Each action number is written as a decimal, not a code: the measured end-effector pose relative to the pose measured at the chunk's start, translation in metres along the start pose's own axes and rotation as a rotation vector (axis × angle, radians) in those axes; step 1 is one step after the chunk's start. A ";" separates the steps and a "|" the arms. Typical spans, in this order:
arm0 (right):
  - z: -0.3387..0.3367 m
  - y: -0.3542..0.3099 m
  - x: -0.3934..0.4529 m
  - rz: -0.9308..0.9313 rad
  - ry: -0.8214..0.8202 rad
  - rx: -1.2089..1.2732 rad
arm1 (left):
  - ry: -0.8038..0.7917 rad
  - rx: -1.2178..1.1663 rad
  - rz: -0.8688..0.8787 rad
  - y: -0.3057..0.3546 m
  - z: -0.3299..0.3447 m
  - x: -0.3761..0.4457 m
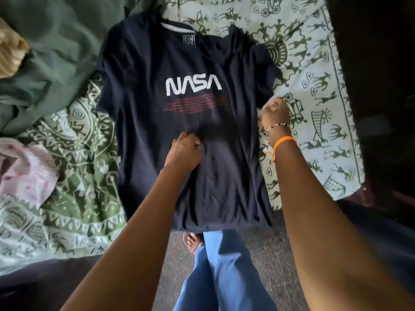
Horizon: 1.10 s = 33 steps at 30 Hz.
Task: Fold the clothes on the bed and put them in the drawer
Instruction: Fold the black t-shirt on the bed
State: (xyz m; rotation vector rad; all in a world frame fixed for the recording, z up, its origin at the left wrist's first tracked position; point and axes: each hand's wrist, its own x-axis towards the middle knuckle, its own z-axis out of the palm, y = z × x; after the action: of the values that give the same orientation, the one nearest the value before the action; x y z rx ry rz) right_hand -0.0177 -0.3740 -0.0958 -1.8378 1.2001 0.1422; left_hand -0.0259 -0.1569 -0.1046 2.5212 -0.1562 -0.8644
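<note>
A navy T-shirt (170, 122) with a white NASA print lies spread face up on the bed, collar at the far end, hem hanging over the near edge. My left hand (184, 153) sits on the shirt's middle below the print, its fingers curled into a pinch of the cloth. My right hand (275, 115) is at the shirt's right edge just below the sleeve, fingers curled and pinching the fabric there. No drawer is in view.
The bed has a green and white patterned sheet (314, 104). A dark green garment (51, 52) is heaped at the far left, with a yellowish cloth (11, 48) beside it and a pink floral garment (27, 171) at the left. The floor and my legs (220, 270) are below.
</note>
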 end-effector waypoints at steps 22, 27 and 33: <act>-0.036 -0.055 0.144 0.121 0.424 0.476 | 0.311 -0.409 -0.137 0.143 -0.083 0.223; -0.061 -0.085 0.165 0.004 0.535 0.596 | 0.443 -0.555 -0.059 0.178 -0.105 0.246; -0.036 -0.093 0.153 -0.212 0.582 -0.034 | 0.212 -0.101 0.155 0.161 -0.072 0.236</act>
State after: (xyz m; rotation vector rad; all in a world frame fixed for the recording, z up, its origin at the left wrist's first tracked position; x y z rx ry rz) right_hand 0.1217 -0.4921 -0.0981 -2.0945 1.3741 -0.5283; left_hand 0.2125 -0.3302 -0.1101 2.4487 -0.2293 -0.5280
